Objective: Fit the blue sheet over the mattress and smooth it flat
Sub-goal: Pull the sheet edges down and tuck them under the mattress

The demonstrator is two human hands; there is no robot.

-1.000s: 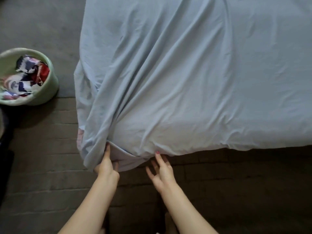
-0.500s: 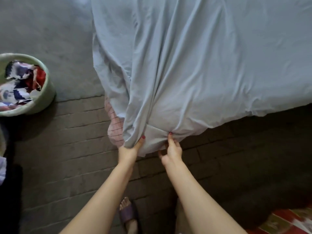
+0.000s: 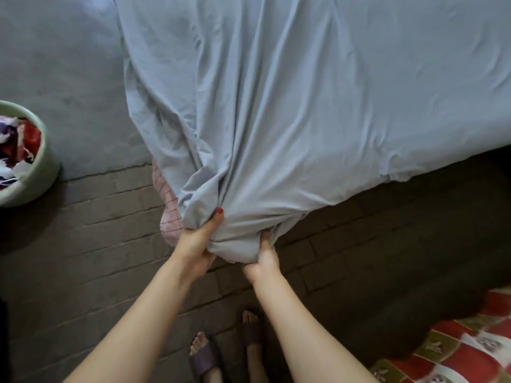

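Observation:
The pale blue sheet [image 3: 290,106] covers the mattress top in long creases that run toward the near corner. At that corner the cloth is bunched into a hanging fold. My left hand [image 3: 197,244] grips the fold's left side, thumb pressed up on the cloth. My right hand [image 3: 262,258] grips its right side, fingers tucked under the edge. A strip of the mattress [image 3: 168,214], pink with a checked pattern, shows bare just left of the bunched corner.
A pale green basket [image 3: 36,175] of colourful laundry stands on the floor at the left edge. The floor is grey brick. My two feet in purple slippers [image 3: 204,360] are below. A red patterned mat [image 3: 456,346] lies at bottom right.
Both hands went from touching the sheet's corner with straight fingers to gripping it in a bunch. The view has shifted, so the corner sits lower and nearer, and my feet have come into view.

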